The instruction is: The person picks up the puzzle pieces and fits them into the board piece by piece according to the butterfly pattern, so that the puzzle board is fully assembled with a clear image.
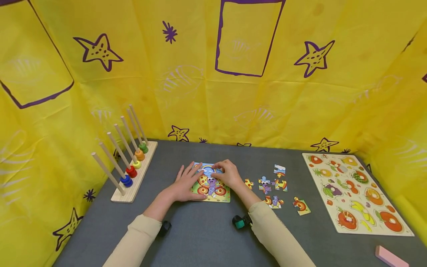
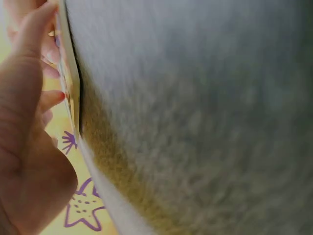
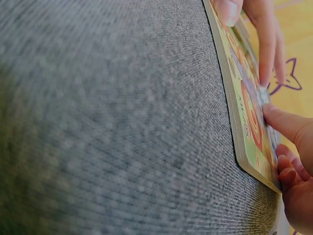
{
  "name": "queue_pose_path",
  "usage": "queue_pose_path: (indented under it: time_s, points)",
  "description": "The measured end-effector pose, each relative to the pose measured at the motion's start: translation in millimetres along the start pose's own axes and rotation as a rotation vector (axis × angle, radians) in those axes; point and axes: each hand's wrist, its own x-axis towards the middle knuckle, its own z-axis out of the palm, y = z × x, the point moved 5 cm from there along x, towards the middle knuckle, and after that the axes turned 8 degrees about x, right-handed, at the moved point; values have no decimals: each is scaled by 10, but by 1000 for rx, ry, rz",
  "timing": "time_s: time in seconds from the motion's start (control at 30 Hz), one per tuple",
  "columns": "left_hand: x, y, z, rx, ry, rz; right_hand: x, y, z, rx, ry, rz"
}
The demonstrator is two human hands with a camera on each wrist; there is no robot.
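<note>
A butterfly jigsaw board lies flat on the table between both hands. My left hand rests on its left side, fingers spread over the upper left and thumb along the lower edge. From the right, my right hand reaches over the top part, thumb and curled fingers pinching a puzzle piece at the board's surface, mostly hidden by the fingers. In the right wrist view, the right thumb touches the board's picture side. Loose jigsaw pieces lie just right of the right forearm.
A wooden peg stand with coloured rings is at the left. A fruit puzzle board lies at the right, with a pink block near the front right. Yellow patterned cloth encloses the grey table at the back and sides.
</note>
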Motion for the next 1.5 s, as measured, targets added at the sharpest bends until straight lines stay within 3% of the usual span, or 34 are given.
queue_pose_path:
  time_s: [0.1, 0.3, 0.43, 0.63, 0.77, 0.93, 1.07, 1.2, 1.33, 1.5]
  points:
    - [32, 17, -2, -55, 0, 48, -1, 1, 11, 7, -6, 4]
    - [61, 23, 19, -138, -46, 42, -8, -4, 16, -1, -7, 1]
    - [79, 44, 14, -121, -38, 67, -7, -1, 3, -11, 4, -5]
    - [110, 74, 27, -42, -33, 43, -4, -3, -16, -15, 6, -8]
    - [130, 108, 34, -8, -19, 34, -30, 16, -92, -10, 70, -29]
    - [125, 130, 31, 1, -22, 17, -127, 111, -372, 94, 196, 29]
    - [122, 128, 27, 17, -26, 9, -222, 227, -693, 182, 239, 128]
    - [126, 137, 30, 40, -33, 15, -335, 415, -1011, 198, 263, 192]
    - [132, 146, 34, 46, -40, 12, -476, 596, -1312, 105, 288, 198]
    - [133, 153, 39, 45, -44, 8, -649, 814, -1635, -95, 325, 175]
